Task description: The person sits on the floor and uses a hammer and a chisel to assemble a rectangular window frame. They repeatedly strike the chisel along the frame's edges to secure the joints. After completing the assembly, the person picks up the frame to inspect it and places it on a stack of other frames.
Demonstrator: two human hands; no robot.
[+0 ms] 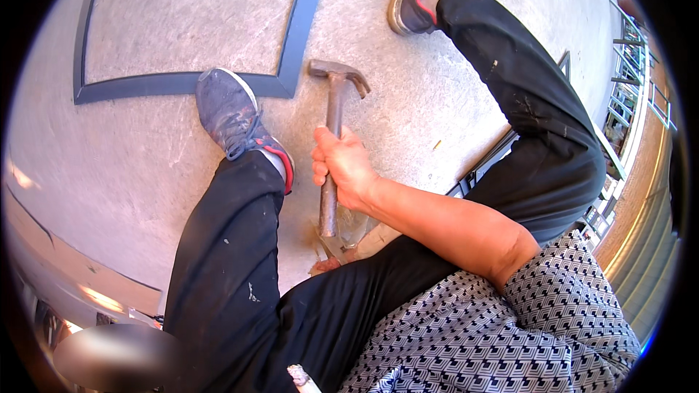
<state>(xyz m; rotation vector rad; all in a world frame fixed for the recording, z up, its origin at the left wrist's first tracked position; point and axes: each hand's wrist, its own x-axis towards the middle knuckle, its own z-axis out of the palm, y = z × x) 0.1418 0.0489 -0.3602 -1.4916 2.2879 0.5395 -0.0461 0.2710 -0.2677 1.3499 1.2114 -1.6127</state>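
Observation:
My right hand (345, 167) is wrapped round the handle of a claw hammer (334, 113), with the fist about midway along it. The hammer's worn brown metal head points away from me and its claw curves to the right. Beyond and to the left of the hammer, a dark grey rectangular metal frame (145, 86) lies flat on the floor. The toe of my left shoe (227, 110) rests over the frame's near bar. My left hand is out of view.
My legs in black trousers (233, 240) spread to both sides on the concrete floor (182, 22). Metal racks (630, 94) stand at the far right. Dark metal pieces (484, 164) lie behind my right leg. A lit cigarette (302, 378) shows at the lower edge.

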